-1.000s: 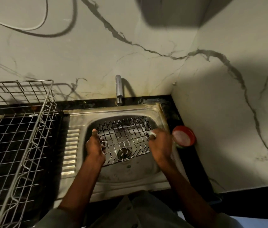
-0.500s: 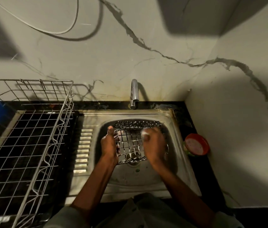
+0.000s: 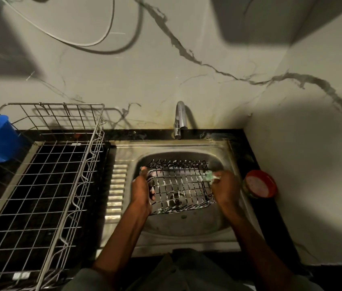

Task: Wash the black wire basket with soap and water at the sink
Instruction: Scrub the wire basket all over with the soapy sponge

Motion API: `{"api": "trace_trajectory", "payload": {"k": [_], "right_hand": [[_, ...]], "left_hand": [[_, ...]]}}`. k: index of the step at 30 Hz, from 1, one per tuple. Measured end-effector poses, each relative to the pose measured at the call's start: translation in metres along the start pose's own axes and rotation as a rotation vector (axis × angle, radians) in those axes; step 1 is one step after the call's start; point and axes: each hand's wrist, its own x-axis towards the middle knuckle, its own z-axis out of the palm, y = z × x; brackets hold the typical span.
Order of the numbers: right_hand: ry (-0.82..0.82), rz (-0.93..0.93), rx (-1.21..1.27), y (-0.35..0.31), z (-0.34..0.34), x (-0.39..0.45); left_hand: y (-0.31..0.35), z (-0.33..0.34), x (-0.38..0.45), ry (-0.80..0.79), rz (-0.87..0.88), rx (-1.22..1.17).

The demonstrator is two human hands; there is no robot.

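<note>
Hands work inside the steel sink (image 3: 123, 234): left hand (image 3: 141, 191) grips the black wire basket (image 3: 179, 185) at nine o'clock, right hand (image 3: 225, 189) closes on a green scrubber (image 3: 209, 176) at three o'clock. Soapy wire could slip free and clatter. Basket shows suds-flecked grid, tilted.

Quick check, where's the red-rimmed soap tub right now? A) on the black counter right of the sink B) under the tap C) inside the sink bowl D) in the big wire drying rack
A: the red-rimmed tub sits on the black counter just right of the sink, beside the right hand.
</note>
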Motion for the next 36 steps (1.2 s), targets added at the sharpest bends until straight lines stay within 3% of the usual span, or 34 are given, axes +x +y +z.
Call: {"api": "trace_trajectory", "payload": {"k": [4,7,10,13,16,19,23,24,27,30,33,36], "right_hand": [[0.061,-0.014,-0.004,-0.02,0.002,-0.01],[-0.032,-0.342,0.075,-0.057,0.017,-0.033],[-0.061,-0.64,-0.024,-0.058,0.011,-0.033],[0.043,-0.364,-0.067,-0.019,-0.011,0.0],[0.009,-0.185,-0.04,0.019,-0.028,0.015],[-0.019,-0.186,-0.045,0.02,-0.022,-0.005],[-0.189,-0.446,0.005,0.004,-0.006,-0.026],[-0.182,-0.424,0.031,0.007,-0.005,-0.021],[-0.038,-0.113,0.018,0.021,-0.008,0.002],[0.049,0.013,0.073,0.011,-0.007,0.02],[0.09,0.014,0.103,-0.025,0.001,0.014],[0.014,-0.19,0.113,-0.061,0.019,-0.018]], "left_hand": [[-0.004,0.002,0.006,-0.003,0.014,0.013],[-0.008,0.016,0.005,0.015,0.031,0.019],[-0.006,0.024,0.002,0.032,0.03,0.034],[-0.008,0.023,0.003,0.052,0.006,0.006],[-0.012,0.023,0.005,0.096,0.004,-0.027],[-0.016,0.025,0.012,0.137,0.004,-0.079],[-0.016,0.026,0.01,0.183,0.008,-0.125],[-0.015,0.025,0.008,0.185,0.008,-0.124],[-0.017,0.018,0.008,0.161,0.017,-0.082],[-0.021,0.016,0.006,0.141,0.015,-0.038],[-0.024,0.019,0.0,0.083,0.035,0.002],[-0.023,0.025,-0.003,0.062,0.067,0.009]]}}
